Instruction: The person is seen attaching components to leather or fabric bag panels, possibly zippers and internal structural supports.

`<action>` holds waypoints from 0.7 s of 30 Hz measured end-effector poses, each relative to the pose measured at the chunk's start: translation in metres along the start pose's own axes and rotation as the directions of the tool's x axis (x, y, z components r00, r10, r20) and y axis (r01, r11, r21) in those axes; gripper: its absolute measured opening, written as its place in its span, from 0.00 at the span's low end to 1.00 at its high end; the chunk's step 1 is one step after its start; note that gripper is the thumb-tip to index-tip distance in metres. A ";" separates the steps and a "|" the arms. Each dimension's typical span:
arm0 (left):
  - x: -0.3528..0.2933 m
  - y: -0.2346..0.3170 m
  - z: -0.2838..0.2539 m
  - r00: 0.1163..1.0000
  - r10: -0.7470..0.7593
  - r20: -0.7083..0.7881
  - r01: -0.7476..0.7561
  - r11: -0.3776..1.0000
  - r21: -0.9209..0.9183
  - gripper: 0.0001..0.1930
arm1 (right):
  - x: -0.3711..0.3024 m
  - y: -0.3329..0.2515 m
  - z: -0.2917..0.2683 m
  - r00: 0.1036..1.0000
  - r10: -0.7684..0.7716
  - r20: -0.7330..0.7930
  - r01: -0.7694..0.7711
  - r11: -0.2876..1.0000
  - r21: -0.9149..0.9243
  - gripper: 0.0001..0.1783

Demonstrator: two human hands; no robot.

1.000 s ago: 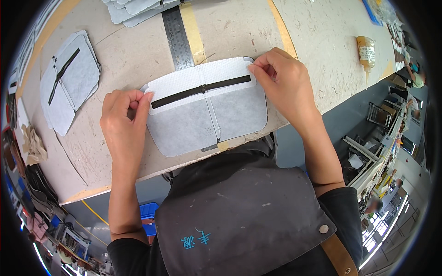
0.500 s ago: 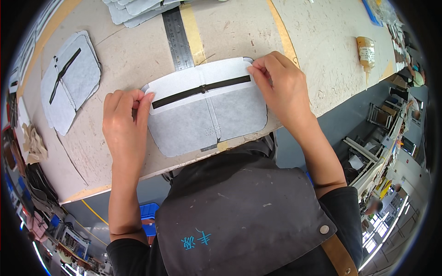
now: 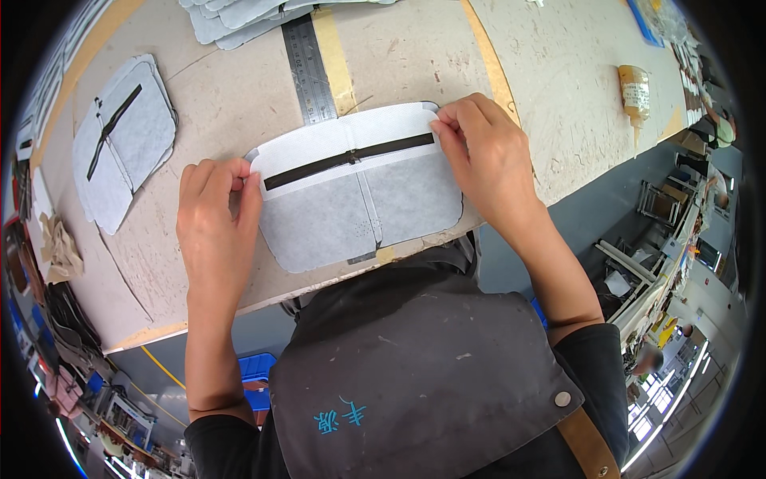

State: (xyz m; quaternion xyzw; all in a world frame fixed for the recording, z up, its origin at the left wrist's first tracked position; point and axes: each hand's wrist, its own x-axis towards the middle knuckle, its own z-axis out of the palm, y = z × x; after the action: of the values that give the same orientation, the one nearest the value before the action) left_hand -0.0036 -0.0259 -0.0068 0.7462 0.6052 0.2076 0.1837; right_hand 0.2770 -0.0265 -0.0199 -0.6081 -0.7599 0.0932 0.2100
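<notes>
One crumpled beige piece [image 3: 60,249] lay at the left edge of the worktable [image 3: 558,88]. To its right rested a small stack of similar pieces [image 3: 152,148], light grey, the uppermost crossed by a slanting black strip. The left hand [image 3: 214,211] pinched the upper left corner of the light-grey panel [image 3: 315,223] between thumb and fingers. Below the table's near edge showed a blue bin [image 3: 257,367]; at the far edge of the view was a larger pile of grey pieces [image 3: 231,22]. The panel lay flat at the table's near edge, between the two hands and in front of the wearer's dark apron [image 3: 431,367]. A black band [image 3: 311,169] crossed its paler upper part, and a central seam ran from there toward the wearer. A steel ruler [image 3: 307,68] and, just beside it, a yellowish tape strip [image 3: 333,64] met the panel's far edge. The right hand [image 3: 491,164] pinched the upper right corner. Well to the right lay an amber bottle [image 3: 634,92], nozzle toward the wearer.
</notes>
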 end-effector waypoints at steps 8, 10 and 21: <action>0.000 0.000 -0.001 1.000 0.031 0.006 -0.031 0.999 0.027 0.04 | 0.001 -0.001 0.000 0.998 -0.049 -0.033 0.049 0.999 0.009 0.06; 0.000 0.000 -0.001 0.999 0.026 0.019 -0.027 1.000 0.011 0.05 | 0.001 -0.001 0.000 0.998 -0.048 -0.030 0.048 0.999 0.004 0.06; -0.001 -0.002 0.000 0.999 0.035 -0.001 -0.035 0.999 0.007 0.05 | 0.000 -0.002 0.000 1.000 0.000 -0.020 0.001 1.000 0.018 0.08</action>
State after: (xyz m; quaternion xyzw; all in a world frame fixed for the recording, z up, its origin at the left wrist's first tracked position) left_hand -0.0053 -0.0261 -0.0075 0.7572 0.5928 0.2093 0.1770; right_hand 0.2755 -0.0272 -0.0198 -0.6068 -0.7571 0.0941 0.2231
